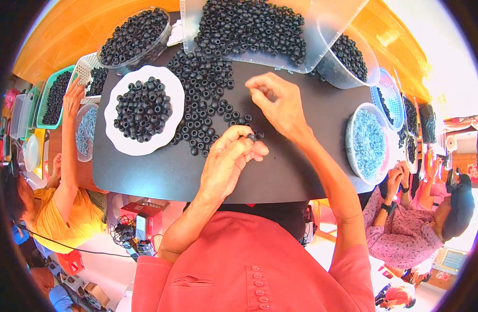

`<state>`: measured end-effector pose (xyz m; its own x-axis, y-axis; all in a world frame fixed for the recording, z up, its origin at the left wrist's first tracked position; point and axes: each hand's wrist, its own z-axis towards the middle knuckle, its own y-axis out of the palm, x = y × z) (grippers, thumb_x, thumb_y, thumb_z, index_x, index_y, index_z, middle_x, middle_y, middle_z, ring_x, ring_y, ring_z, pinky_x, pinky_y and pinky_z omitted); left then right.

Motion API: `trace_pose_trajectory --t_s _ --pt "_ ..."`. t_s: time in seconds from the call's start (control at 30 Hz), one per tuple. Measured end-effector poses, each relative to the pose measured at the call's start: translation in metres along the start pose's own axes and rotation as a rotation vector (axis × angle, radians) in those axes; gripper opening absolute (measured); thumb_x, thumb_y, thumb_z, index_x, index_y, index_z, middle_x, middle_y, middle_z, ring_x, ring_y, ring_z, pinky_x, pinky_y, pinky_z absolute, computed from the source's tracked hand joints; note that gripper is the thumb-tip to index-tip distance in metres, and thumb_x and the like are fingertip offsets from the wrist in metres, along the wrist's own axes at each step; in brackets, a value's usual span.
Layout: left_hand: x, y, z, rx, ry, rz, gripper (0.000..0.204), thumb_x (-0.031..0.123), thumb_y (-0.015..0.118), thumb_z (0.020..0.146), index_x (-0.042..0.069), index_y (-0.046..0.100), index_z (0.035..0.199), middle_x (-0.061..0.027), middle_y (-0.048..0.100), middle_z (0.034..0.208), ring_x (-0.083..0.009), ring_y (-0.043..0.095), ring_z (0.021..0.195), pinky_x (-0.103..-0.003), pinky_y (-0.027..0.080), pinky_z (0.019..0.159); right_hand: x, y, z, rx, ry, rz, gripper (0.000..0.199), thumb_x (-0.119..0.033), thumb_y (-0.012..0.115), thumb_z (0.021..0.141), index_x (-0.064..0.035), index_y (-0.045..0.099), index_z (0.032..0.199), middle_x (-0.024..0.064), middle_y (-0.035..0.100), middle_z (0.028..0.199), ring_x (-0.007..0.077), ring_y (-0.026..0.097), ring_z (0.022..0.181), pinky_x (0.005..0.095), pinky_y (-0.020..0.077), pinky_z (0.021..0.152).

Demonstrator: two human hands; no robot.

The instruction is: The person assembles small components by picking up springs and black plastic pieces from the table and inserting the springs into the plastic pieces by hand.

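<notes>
Small assembly/sorting workshop, hand piecework. Black bench (311, 130) is loaded with loose black beads (205, 99), a white plate (171, 88) and clear tubs (140, 54) of the same, plus bowls of blue-grey parts (368, 143). Co-workers sit at both sides with their own baskets (44, 101).

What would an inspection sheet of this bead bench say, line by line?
Surface: black board, mostly bare at the near edge.
Job's things: loose black beads; white plate of beads.
Clutter: clear tray, clear tub, bowl of blue-grey pieces.
Hands: left hand pinches one black bead; right hand curled over the board.
Cables: black leads below.
Surroundings: co-workers either side.
</notes>
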<state>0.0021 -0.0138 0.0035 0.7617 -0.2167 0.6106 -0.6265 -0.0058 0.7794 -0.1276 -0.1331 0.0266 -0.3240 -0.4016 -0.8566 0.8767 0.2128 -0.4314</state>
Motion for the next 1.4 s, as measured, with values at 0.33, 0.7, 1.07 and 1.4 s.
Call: trace_pose_trajectory --t_s 0.33,0.7,1.07,1.4 --pt "0.004 0.002 0.0 -0.011 -0.081 -0.07 0.016 0.006 0.047 0.09 0.001 0.051 0.105 -0.0137 0.064 0.087 -0.0183 0.06 0.082 -0.031 0.048 0.078 0.02 0.018 0.036 -0.226 -0.219 -0.199 0.017 -0.001 0.066 0.073 -0.0043 0.063 0.09 0.0053 0.061 0.087 0.015 0.059 0.069 0.0279 0.0474 0.061" --pt "0.0 0.0 0.001 -0.006 -0.06 -0.047 0.016 0.006 0.046 0.091 0.001 0.053 0.104 -0.0143 0.064 0.087 -0.0188 0.06 0.081 -0.032 0.047 0.079 0.016 0.009 0.038 -0.162 -0.179 -0.224 0.014 -0.004 0.064 0.075 -0.0022 0.063 0.089 0.0082 0.061 0.081 0.0185 0.06 0.068 0.0306 0.0482 0.061" --pt "-0.001 -0.003 0.002 -0.007 -0.044 -0.048 0.016 0.006 0.045 0.092 0.001 0.053 0.105 -0.0146 0.064 0.089 -0.0189 0.06 0.082 -0.033 0.047 0.079 0.026 0.007 0.043 -0.14 -0.268 -0.53 0.018 -0.005 0.063 0.072 -0.0022 0.064 0.09 0.0126 0.06 0.078 0.0243 0.061 0.066 0.0342 0.0499 0.063" --pt "0.001 0.003 0.002 0.02 -0.001 0.007 0.015 0.006 0.048 0.09 0.001 0.054 0.104 -0.0111 0.063 0.087 -0.0176 0.059 0.082 -0.031 0.047 0.078 -0.016 -0.021 -0.045 -0.105 0.393 0.413 0.01 -0.002 0.058 0.085 -0.0002 0.064 0.092 0.0037 0.064 0.083 0.0104 0.062 0.076 0.0244 0.0498 0.067"
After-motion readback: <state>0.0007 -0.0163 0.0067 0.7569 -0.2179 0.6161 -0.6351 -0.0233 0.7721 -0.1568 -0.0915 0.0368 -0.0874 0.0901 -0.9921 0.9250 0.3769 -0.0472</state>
